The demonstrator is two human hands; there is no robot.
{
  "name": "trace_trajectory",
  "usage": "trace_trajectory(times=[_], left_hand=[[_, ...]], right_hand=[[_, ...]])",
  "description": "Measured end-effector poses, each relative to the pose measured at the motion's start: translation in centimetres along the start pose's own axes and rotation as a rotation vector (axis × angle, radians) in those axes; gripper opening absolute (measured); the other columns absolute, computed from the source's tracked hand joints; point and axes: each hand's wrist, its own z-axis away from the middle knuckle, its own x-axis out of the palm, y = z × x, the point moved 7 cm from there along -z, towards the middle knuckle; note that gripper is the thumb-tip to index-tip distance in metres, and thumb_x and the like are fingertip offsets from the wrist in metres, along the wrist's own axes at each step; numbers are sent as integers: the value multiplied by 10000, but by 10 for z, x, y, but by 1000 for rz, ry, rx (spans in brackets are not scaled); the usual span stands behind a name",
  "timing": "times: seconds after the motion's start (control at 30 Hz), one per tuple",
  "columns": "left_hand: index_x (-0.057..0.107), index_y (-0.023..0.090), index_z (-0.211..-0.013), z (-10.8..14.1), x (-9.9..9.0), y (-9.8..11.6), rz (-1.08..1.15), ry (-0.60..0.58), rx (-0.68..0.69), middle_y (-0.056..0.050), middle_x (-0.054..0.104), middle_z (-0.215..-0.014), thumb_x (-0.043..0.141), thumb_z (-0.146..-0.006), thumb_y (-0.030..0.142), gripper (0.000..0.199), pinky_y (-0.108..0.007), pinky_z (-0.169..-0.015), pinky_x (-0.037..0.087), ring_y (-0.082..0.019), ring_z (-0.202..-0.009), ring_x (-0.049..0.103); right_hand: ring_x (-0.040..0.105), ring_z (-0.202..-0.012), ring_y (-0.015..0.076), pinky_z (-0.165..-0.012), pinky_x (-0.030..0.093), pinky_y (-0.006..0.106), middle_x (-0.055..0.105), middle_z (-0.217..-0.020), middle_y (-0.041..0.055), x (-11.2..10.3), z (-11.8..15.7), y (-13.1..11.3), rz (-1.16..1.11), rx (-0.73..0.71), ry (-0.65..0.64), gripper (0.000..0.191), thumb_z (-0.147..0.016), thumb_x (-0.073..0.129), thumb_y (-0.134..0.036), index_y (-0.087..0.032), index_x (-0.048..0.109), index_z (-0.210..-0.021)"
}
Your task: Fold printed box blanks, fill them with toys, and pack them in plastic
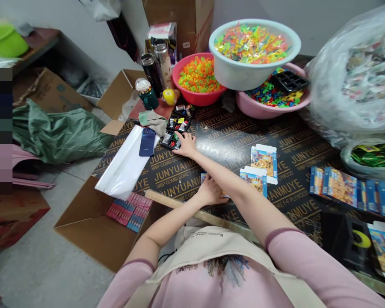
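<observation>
My right hand [186, 145] reaches across my left arm to a small black compartment tray [168, 139]. Its fingers are bent over the tray's right side, and small bagged pieces lie in the compartments. Behind it are more filled black trays [179, 123]. My left hand [211, 191] lies near the table's front edge, its fingers around a small printed box [203, 176] that is mostly hidden under the hand. To the right are two more printed boxes, one nearer [254, 181] and one farther [264, 161], with white flaps showing.
A phone [146, 142] lies on white plastic sheeting [122, 164] at left. Tubs of colourful pieces, one red [199, 100] and one white [253, 75], stand at the back. Finished-looking boxes [340, 188] line the right. An open carton [86, 226] sits below the table's left edge.
</observation>
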Motion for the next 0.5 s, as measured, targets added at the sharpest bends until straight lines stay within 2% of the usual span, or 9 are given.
trace_trajectory(times=[0.1,0.23,0.37,0.5], left_hand=[[590,161,-1326,8,-13,6,-33,36,26,-198,566,-1388,695,-793,467,623,-612,-1167,245,-389,-1345,433],[535,151,-1354,33,-31,-4,-111,19,-29,-200,571,-1280,769,-693,319,721,-588,-1144,290,-373,-1236,504],[451,190,-1423,60,-49,-31,-126,47,-137,-167,540,-1222,735,-597,94,879,-543,-1033,410,-359,-1128,537],[410,197,-1435,70,-67,-47,-85,144,-166,-152,491,-1203,722,-559,60,940,-513,-979,461,-355,-1115,518]], right_hand=[[418,-1248,341,-1027,299,452,490,-1362,184,-9,13,7,-68,-11,-5,905,-726,726,-420,-178,377,-1525],[425,-1260,344,-1039,296,468,497,-1371,163,-46,53,35,-131,-42,44,927,-679,743,-442,-187,407,-1505],[422,-1284,359,-1055,309,502,497,-1388,146,-93,119,78,-151,-92,70,906,-676,737,-460,-217,420,-1489],[452,-1274,362,-1066,338,523,516,-1373,143,-127,195,111,-159,-94,99,883,-687,749,-473,-241,426,-1475]])
